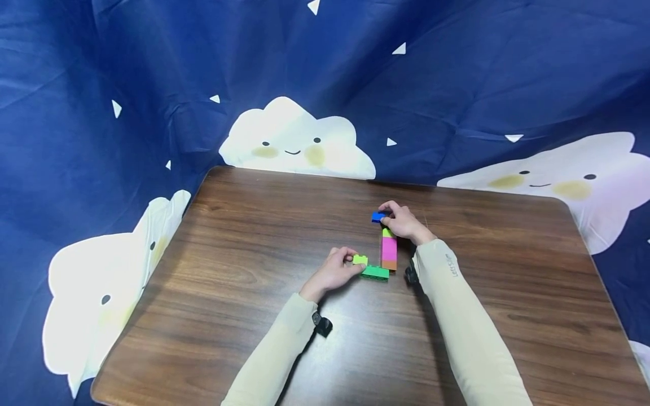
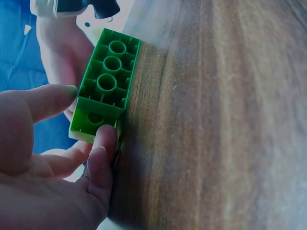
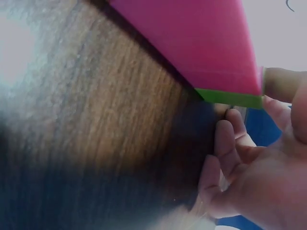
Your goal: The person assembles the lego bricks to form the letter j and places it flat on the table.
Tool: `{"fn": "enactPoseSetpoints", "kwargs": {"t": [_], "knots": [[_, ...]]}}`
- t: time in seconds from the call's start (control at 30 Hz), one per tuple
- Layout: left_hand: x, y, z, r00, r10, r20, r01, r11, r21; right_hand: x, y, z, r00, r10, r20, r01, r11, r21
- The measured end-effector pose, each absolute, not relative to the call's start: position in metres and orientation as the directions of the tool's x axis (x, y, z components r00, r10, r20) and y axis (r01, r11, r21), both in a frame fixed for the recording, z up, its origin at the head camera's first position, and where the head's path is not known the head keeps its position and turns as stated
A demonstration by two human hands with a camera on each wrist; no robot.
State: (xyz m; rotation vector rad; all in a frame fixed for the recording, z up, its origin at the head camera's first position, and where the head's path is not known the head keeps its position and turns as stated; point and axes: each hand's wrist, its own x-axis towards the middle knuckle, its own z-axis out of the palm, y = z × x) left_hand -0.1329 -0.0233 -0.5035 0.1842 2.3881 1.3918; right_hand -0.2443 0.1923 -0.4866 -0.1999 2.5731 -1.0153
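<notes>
My left hand [image 1: 332,270] pinches a small lime toy building brick [image 1: 360,259] between thumb and fingers. A longer green brick [image 1: 374,273] joins it, and its hollow underside with round tubes faces the left wrist camera. At the upper right, my right hand [image 1: 403,221] holds a blue brick [image 1: 378,216] with thumb and fingers. Close below that hand runs a row with a second lime brick [image 1: 387,232], a pink brick [image 1: 389,248] and an orange brick [image 1: 389,265]. The right thumb touches the row's lime end in the right wrist view. My fingers partly hide the blue brick.
The bricks are on a brown wood-grain table [image 1: 228,225] with rounded corners. Behind and beside it hangs a dark blue curtain [image 1: 304,51] with white clouds. Both forearms reach in from the front edge, each with a black wrist camera [image 1: 322,325].
</notes>
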Motion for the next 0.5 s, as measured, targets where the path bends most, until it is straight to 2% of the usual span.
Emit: {"fn": "enactPoseSetpoints", "kwargs": {"t": [0.5], "knots": [[-0.1333,-0.0222,-0.5073,-0.929,0.285,-0.237,-0.050,0.538,0.841,-0.2455,0.1815,-0.4813,-0.914,-0.167,-0.370,0.079,0.820,-0.567]]}}
